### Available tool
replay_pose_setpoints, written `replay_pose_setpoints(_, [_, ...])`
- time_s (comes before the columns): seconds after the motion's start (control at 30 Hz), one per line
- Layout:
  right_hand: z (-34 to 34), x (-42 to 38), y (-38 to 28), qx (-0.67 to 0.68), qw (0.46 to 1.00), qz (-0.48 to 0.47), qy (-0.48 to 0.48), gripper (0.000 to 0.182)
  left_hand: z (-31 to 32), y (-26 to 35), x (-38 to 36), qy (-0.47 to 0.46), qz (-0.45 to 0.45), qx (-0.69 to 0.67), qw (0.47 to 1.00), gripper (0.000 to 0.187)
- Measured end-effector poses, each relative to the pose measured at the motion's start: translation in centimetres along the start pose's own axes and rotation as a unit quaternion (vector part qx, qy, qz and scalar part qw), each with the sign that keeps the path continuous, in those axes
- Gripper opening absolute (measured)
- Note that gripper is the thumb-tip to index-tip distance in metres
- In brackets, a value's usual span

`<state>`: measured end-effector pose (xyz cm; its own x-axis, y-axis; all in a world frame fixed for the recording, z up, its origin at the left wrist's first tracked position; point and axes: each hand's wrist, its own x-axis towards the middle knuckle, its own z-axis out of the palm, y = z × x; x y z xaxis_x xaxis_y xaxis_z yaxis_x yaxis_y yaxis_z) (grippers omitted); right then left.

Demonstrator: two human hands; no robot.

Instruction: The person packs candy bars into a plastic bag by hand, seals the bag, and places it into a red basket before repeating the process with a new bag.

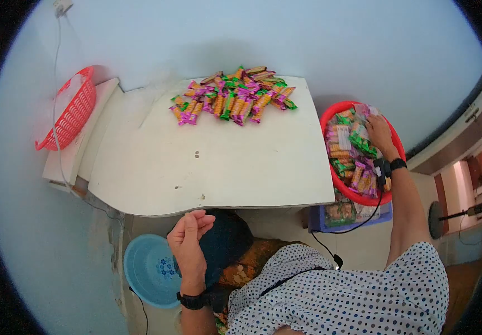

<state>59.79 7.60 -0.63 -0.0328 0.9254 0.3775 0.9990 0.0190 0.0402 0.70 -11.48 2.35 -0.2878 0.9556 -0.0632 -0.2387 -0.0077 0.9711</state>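
Many small snack packets (232, 95) in purple and green wrappers lie heaped at the back of the white table (252, 162). My right hand (380, 134) reaches into the red basket (395, 139) on the right and rests on packed snacks (358, 137) in clear bags; its fingertips are partly hidden against the plastic. Below the table's front edge, my left hand (188, 240) is raised with the fingers bent together and the thumb against them. Whether anything small is between those fingers cannot be made out.
A red-pink slotted basket (76, 111) holding clear plastic stands on a ledge at the left. Under the table's front edge sits a blue basin (149, 268). A purple-blue crate (383, 212) with packets is below the red basket. A black cable (358, 226) hangs from my right wrist.
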Motion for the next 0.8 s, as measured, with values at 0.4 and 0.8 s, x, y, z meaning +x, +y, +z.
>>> replay_pose_setpoints(0.4, [-11.1,5.8,-20.1,0.253,0.957,-0.131,0.051,0.044,-2.1,0.6,7.1,0.057,0.132,0.181,0.973,0.031])
replay_pose_setpoints(0.8, [-5.2,3.0,-50.2,0.831,0.406,0.078,-0.372,0.04,-6.1,0.1,12.1,0.037,-0.012,0.104,0.994,0.032])
